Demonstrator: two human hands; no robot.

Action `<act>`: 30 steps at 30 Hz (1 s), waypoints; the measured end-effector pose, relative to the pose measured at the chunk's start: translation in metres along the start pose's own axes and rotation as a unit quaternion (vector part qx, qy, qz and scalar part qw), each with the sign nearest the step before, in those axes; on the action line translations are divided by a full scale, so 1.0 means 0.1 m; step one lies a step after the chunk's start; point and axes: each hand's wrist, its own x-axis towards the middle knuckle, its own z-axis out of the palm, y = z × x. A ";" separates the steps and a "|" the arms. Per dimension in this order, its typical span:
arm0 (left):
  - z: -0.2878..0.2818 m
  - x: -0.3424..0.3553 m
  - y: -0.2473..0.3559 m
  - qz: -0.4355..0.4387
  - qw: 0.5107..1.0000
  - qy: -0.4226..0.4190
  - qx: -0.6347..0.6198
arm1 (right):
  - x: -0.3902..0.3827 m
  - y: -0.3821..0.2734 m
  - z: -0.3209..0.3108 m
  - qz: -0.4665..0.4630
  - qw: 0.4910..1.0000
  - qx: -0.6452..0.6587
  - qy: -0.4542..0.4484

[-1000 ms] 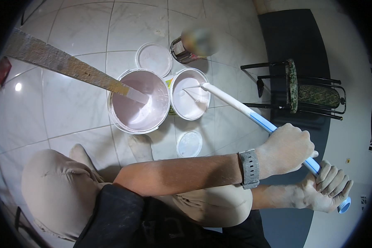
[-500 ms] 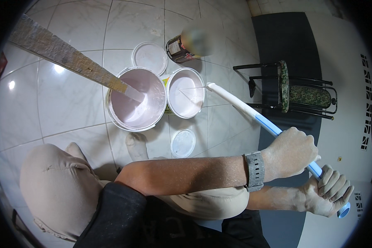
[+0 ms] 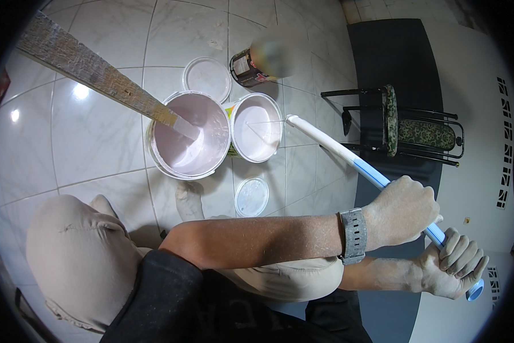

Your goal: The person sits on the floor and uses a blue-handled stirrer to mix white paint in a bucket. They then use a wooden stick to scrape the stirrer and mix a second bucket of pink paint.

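My left hand point(image 3: 402, 211), with a grey watch on its wrist, is wrapped round a blue-and-white pole point(image 3: 331, 146). My right hand point(image 3: 454, 266) is closed round the same pole lower down, close to its blue butt end. Both hands look dusted with pale powder. From the pole's white far end a thin, bent wire-like rod point(image 3: 265, 122) reaches over a smaller bucket point(image 3: 232, 130) of whitish paint. What sits at the rod's end in the paint cannot be made out. Touching that bucket on the left is a larger bucket point(image 3: 152, 143), pinkish white inside, with a rough wooden board point(image 3: 97, 71) leaning in it.
Two pale lids point(image 3: 207, 79) point(image 3: 252, 197) lie on the tiled floor near the buckets. Behind stands a dark tin point(image 3: 246, 68), partly blurred. At the right is a black-framed chair point(image 3: 391, 123) with patterned padding. My bent knee point(image 3: 74, 240) is at the left.
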 end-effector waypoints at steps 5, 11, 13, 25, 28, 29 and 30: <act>-0.01 -0.01 0.00 0.004 1.000 0.009 -0.004 | 0.03 -0.02 -0.05 0.019 0.999 0.021 -0.029; 0.08 -0.01 0.00 0.011 1.000 0.010 -0.007 | 0.01 -0.03 -0.07 0.005 1.000 -0.014 -0.012; 0.03 -0.01 0.00 0.009 1.000 0.019 -0.002 | 0.00 -0.01 -0.02 0.001 1.000 -0.015 -0.012; 0.06 -0.03 -0.01 0.000 1.000 0.014 -0.027 | 0.00 -0.02 -0.09 0.001 0.999 -0.032 -0.017; 0.02 -0.03 -0.01 -0.009 0.999 0.012 -0.035 | -0.01 0.01 -0.03 0.001 0.999 -0.043 0.020; 0.03 -0.03 -0.02 -0.007 0.999 0.021 -0.031 | -0.01 0.02 -0.03 0.004 0.999 -0.032 0.016; 0.03 -0.02 -0.02 -0.005 0.999 0.030 -0.027 | -0.02 0.03 -0.03 0.007 1.000 -0.021 0.011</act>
